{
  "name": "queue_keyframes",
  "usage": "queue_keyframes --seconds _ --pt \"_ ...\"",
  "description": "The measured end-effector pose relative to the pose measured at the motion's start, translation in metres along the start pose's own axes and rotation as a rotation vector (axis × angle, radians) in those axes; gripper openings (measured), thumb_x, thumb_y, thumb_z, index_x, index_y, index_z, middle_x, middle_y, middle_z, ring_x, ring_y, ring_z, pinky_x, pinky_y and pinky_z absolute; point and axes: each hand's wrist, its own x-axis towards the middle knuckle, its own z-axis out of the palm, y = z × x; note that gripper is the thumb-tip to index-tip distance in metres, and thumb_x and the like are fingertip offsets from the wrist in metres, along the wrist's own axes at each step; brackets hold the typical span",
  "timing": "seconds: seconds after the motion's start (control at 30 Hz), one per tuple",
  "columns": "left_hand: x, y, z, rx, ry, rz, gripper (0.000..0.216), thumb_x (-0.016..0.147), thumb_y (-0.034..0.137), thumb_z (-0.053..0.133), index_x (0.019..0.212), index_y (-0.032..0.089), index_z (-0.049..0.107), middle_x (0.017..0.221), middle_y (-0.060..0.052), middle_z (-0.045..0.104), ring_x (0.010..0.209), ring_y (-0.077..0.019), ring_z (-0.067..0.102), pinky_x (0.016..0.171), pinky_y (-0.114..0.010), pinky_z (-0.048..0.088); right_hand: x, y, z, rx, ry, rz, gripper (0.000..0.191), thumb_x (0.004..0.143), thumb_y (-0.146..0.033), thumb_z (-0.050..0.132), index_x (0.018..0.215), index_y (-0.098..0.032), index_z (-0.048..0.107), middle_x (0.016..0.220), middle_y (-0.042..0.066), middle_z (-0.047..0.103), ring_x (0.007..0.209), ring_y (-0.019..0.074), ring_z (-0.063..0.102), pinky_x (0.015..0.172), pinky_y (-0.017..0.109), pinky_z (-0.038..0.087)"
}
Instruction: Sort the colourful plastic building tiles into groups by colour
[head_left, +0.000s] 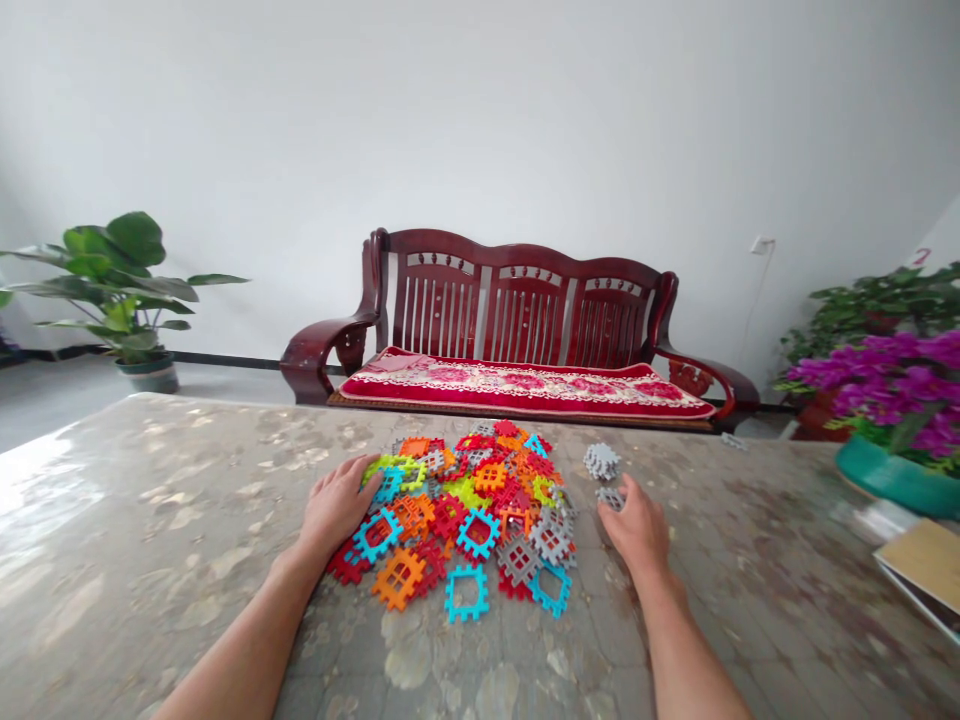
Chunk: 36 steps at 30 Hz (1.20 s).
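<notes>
A heap of interlocking plastic building tiles [450,515] in red, orange, blue, lime green and grey lies in front of me. My left hand [339,508] rests at the heap's left side, its fingers stretched out and its thumb apart, touching the edge of a lime green tile [412,474]. To the right of the heap, my right hand [639,528] pinches a grey tile [610,497] between thumb and fingers, low over the tabletop. Just beyond it stands a small stack of grey tiles [601,461]. A blue square frame tile [466,594] lies at the heap's near edge.
A patterned cover lies over the table [450,670]. Behind it is a dark wooden bench [525,310] with a red cushion. On the right are a teal pot of purple flowers [900,475] and a notebook [922,560]. A potted plant [127,290] stands at left.
</notes>
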Motion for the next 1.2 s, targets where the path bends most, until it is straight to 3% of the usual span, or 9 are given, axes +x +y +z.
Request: queue_keyframes --seconds 0.23,0.4,0.5,0.63,0.87,1.03,1.2 --pt "0.0 0.0 -0.001 0.0 -0.027 0.0 0.051 0.093 0.046 0.031 0.133 0.026 0.055 0.139 -0.007 0.059 0.125 -0.0259 0.055 0.108 -0.042 0.036 -0.003 -0.005 -0.008 -0.022 -0.013 -0.018 0.056 0.074 -0.032 0.055 0.128 -0.019 0.057 0.114 0.012 0.07 0.095 0.0307 0.064 0.081 0.041 0.046" --pt "0.0 0.001 -0.001 0.002 -0.038 -0.004 0.051 0.093 0.046 0.03 0.134 0.026 0.055 0.14 -0.007 0.058 0.126 -0.0265 0.054 0.108 -0.043 0.036 -0.008 -0.019 -0.017 0.104 0.06 -0.171 0.037 0.082 -0.038 0.051 0.112 -0.022 0.066 0.107 0.007 0.072 0.099 0.028 0.061 0.088 0.04 0.044" --pt "0.0 0.001 -0.001 0.006 -0.041 -0.007 0.051 0.093 0.046 0.03 0.134 0.026 0.054 0.139 -0.007 0.058 0.126 -0.0262 0.054 0.109 -0.042 0.036 -0.013 -0.031 -0.019 0.226 0.001 -0.285 0.034 0.084 -0.041 0.051 0.109 -0.023 0.067 0.101 0.004 0.073 0.097 0.0255 0.061 0.09 0.039 0.043" --pt "0.0 0.0 -0.001 0.002 -0.033 -0.005 0.051 0.094 0.046 0.03 0.134 0.026 0.054 0.139 -0.007 0.058 0.126 -0.0252 0.054 0.109 -0.041 0.036 -0.019 -0.044 -0.02 0.252 -0.13 -0.36 0.04 0.084 -0.044 0.055 0.118 -0.025 0.064 0.106 0.004 0.072 0.102 0.0249 0.061 0.092 0.04 0.043" --pt "0.0 0.0 -0.001 -0.003 -0.013 0.002 0.049 0.094 0.045 0.031 0.132 0.026 0.056 0.138 -0.006 0.059 0.125 -0.0239 0.055 0.107 -0.04 0.037 -0.022 -0.051 -0.023 0.139 -0.213 -0.353 0.046 0.078 -0.035 0.063 0.123 -0.025 0.064 0.112 0.006 0.071 0.102 0.0252 0.061 0.09 0.038 0.043" --pt "0.0 0.0 -0.001 -0.004 -0.025 0.001 0.05 0.094 0.045 0.031 0.133 0.026 0.055 0.138 -0.006 0.059 0.125 -0.0251 0.055 0.107 -0.041 0.037 -0.021 -0.048 -0.017 0.169 -0.198 -0.34 0.034 0.088 -0.034 0.05 0.114 -0.023 0.069 0.108 0.007 0.072 0.101 0.0246 0.063 0.091 0.037 0.044" --pt "0.0 0.0 -0.002 -0.003 -0.023 0.001 0.05 0.094 0.045 0.03 0.133 0.025 0.055 0.138 -0.006 0.059 0.125 -0.0248 0.055 0.108 -0.041 0.036 -0.016 -0.039 -0.008 0.236 -0.124 -0.282 0.043 0.093 -0.038 0.037 0.113 -0.018 0.069 0.108 0.012 0.072 0.1 0.0249 0.065 0.09 0.037 0.047"
